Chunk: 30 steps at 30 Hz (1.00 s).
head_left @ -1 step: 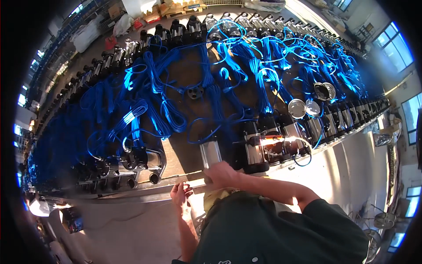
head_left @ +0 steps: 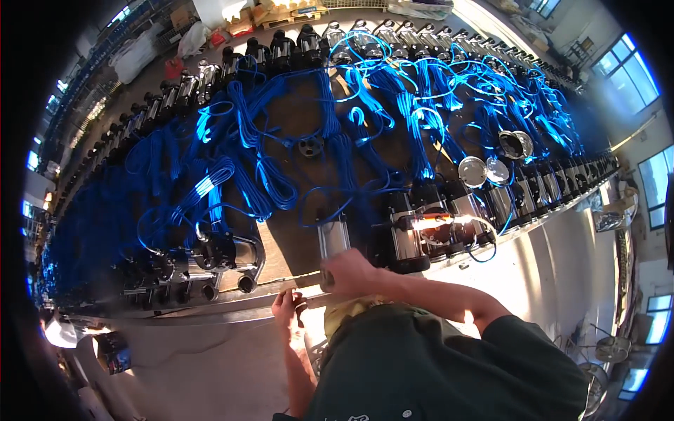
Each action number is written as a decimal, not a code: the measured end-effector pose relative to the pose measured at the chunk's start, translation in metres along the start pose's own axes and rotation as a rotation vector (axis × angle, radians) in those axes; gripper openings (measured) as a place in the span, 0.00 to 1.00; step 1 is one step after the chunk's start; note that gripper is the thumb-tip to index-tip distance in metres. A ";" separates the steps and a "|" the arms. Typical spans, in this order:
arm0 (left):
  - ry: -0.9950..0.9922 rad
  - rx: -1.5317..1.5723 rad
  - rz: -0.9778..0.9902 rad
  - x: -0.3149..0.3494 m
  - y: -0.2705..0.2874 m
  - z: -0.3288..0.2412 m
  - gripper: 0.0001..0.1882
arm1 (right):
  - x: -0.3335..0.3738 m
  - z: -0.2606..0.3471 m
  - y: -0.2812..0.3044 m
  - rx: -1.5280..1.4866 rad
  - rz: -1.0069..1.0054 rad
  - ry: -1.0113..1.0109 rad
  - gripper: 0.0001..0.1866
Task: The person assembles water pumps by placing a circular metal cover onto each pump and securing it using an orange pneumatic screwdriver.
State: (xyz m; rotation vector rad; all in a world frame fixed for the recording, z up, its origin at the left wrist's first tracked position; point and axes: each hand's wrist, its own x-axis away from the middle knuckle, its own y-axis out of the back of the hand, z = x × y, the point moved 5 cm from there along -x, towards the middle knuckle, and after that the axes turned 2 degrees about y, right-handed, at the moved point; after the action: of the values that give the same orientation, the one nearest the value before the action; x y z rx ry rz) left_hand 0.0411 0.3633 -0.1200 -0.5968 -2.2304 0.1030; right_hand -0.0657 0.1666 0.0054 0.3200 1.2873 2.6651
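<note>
A silver pump motor cylinder [head_left: 334,237] lies at the near edge of the workbench [head_left: 279,247], its long side pointing toward me. My right hand [head_left: 349,272] is closed at the cylinder's near end, knuckles up; its fingertips, and anything in them, are hidden. Left of it, just off the bench edge, my left hand [head_left: 288,310] is held up with fingers curled together. Whatever it pinches is too small to name. To the right of the cylinder, an orange-and-black power screwdriver [head_left: 425,222] with a pale lead lies across other silver pump motors [head_left: 406,240].
Bundles of blue cable [head_left: 242,123] cover much of the bench. Assembled silver-and-black pumps [head_left: 235,252] stand along the near left edge, with more pumps [head_left: 309,45] in a row at the back. Round metal covers [head_left: 472,172] lie on the right; a black round part [head_left: 311,146] sits mid-bench.
My right hand has shifted slightly away from me and to the left at the cylinder's near end. My left hand stays almost in place, its fingers a little more drawn in.
</note>
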 end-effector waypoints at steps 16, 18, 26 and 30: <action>-0.091 -0.058 0.197 -0.030 -0.021 0.017 0.13 | 0.169 -0.036 -0.008 -1.840 -0.824 -0.957 0.17; -0.201 -0.362 0.209 -0.028 -0.020 0.040 0.11 | 0.179 -0.061 -0.029 -1.804 -0.855 -1.010 0.16; -0.225 -0.948 0.032 -0.021 -0.059 0.032 0.14 | 0.179 -0.075 -0.010 -1.631 -0.874 -0.965 0.14; -0.314 -0.907 0.070 -0.020 -0.092 0.007 0.20 | 0.179 -0.083 0.003 -1.399 -0.921 -0.933 0.11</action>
State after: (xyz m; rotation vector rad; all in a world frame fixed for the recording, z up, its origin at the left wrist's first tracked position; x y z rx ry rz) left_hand 0.0116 0.2737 -0.1140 -1.1950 -2.4941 -0.8757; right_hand -0.2607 0.1448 -0.0211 0.4537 -0.6311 1.5898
